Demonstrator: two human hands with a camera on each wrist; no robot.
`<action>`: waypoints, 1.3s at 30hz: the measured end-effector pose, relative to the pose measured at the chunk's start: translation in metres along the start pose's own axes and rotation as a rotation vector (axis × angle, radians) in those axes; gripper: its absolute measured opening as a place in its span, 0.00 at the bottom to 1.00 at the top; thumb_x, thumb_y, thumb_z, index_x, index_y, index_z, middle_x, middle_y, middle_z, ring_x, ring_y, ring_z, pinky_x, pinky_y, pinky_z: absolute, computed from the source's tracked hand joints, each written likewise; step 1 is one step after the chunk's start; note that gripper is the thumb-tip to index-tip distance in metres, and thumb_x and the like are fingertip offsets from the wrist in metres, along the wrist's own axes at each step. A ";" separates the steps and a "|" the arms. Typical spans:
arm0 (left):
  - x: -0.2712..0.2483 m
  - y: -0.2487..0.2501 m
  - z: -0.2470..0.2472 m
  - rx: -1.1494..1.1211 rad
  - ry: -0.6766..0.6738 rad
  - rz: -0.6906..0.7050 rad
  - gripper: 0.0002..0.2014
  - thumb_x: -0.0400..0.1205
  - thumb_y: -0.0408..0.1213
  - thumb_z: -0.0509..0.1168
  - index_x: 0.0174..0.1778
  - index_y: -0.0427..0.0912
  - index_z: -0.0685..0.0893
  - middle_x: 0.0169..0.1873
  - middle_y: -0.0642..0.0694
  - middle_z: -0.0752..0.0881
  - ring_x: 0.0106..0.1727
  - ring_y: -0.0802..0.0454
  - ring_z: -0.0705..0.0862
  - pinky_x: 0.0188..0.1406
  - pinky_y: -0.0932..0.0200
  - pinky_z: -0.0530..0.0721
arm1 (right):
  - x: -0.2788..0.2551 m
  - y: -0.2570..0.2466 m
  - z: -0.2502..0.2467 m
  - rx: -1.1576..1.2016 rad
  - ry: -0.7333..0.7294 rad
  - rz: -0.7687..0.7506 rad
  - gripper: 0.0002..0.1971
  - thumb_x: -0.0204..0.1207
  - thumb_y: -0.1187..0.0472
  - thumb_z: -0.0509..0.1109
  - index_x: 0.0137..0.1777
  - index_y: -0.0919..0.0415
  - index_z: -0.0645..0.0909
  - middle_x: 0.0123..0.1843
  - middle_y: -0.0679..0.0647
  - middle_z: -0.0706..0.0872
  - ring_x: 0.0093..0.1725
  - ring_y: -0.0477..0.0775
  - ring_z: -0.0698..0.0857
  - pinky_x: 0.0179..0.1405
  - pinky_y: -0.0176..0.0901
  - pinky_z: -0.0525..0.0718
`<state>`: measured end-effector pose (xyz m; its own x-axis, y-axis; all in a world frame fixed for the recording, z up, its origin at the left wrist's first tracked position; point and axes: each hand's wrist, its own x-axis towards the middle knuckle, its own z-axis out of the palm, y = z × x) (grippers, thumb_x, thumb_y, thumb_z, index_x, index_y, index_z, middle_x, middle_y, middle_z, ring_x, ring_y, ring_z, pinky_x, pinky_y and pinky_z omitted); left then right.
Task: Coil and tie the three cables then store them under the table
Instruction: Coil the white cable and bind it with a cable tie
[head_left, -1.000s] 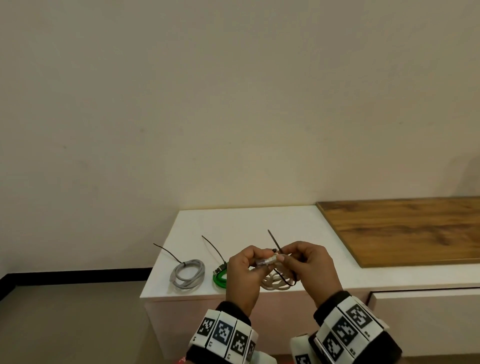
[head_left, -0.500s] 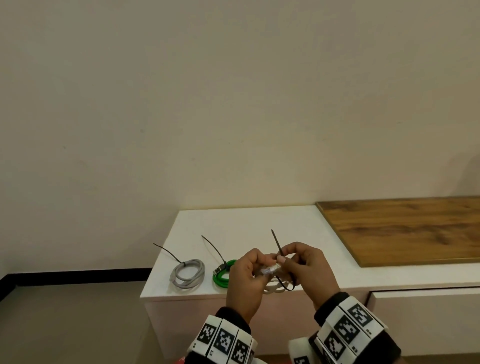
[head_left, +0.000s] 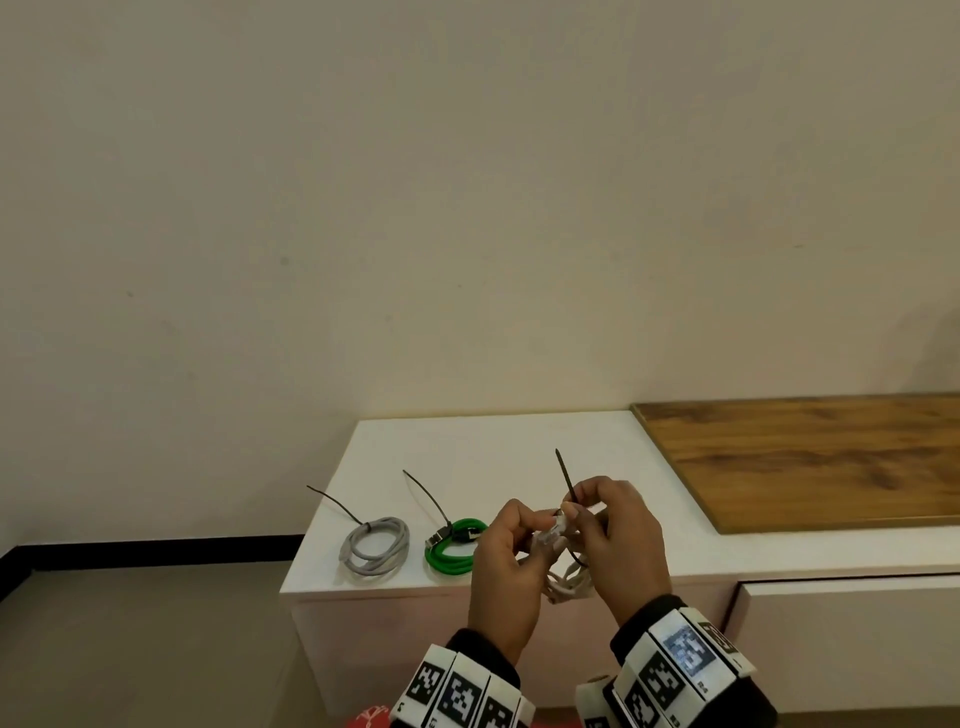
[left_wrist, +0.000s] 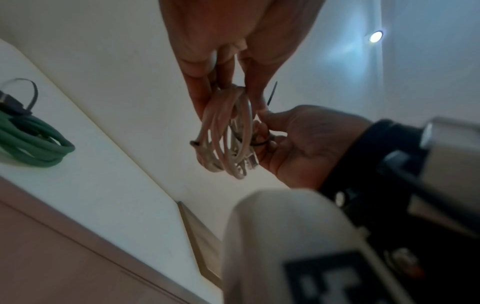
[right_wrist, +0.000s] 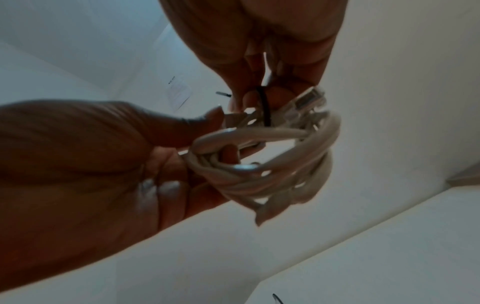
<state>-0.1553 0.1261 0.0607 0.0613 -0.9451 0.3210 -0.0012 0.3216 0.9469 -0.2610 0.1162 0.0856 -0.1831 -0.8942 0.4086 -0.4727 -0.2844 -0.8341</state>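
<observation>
Our left hand (head_left: 511, 566) grips the coiled cream network cable (right_wrist: 275, 164); our right hand (head_left: 613, 540) pinches its thin black plastic zip tie (head_left: 565, 475). If either grip slackens, we think loops may spring loose, though blur hides the tie's lock.

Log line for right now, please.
stage: tying third cable | left hand: holds white cable coil | right hand: pinches black zip tie | grey coil, green coil: tied, on table

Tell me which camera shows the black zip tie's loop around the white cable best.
The left wrist view: the black zip tie rings the white cable coil in plain sight. The right wrist view shows only a short strip crossing the strands; the head view shows mostly the tail, above the right hand.
</observation>
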 end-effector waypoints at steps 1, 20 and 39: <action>-0.001 0.001 0.000 -0.021 0.004 -0.003 0.08 0.77 0.25 0.67 0.36 0.42 0.81 0.40 0.39 0.90 0.42 0.45 0.86 0.38 0.59 0.85 | 0.000 0.000 -0.001 -0.042 0.009 -0.027 0.06 0.76 0.66 0.67 0.41 0.54 0.76 0.46 0.49 0.78 0.34 0.47 0.83 0.35 0.35 0.82; -0.005 0.014 0.009 -0.090 -0.036 -0.266 0.09 0.83 0.41 0.60 0.55 0.42 0.76 0.42 0.37 0.88 0.35 0.51 0.85 0.33 0.58 0.85 | -0.012 0.005 0.005 0.034 -0.035 -0.139 0.21 0.78 0.73 0.59 0.36 0.42 0.66 0.36 0.45 0.79 0.36 0.47 0.83 0.32 0.24 0.79; 0.003 0.006 -0.003 -0.048 0.125 -0.184 0.08 0.82 0.29 0.60 0.44 0.34 0.85 0.30 0.45 0.83 0.22 0.61 0.74 0.21 0.68 0.73 | -0.035 -0.030 -0.024 0.690 -0.089 0.009 0.04 0.68 0.65 0.68 0.36 0.64 0.83 0.28 0.59 0.88 0.31 0.53 0.86 0.36 0.40 0.87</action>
<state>-0.1525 0.1248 0.0670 0.1791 -0.9744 0.1356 0.0682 0.1498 0.9864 -0.2610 0.1640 0.1048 -0.0989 -0.9141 0.3932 0.1900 -0.4052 -0.8943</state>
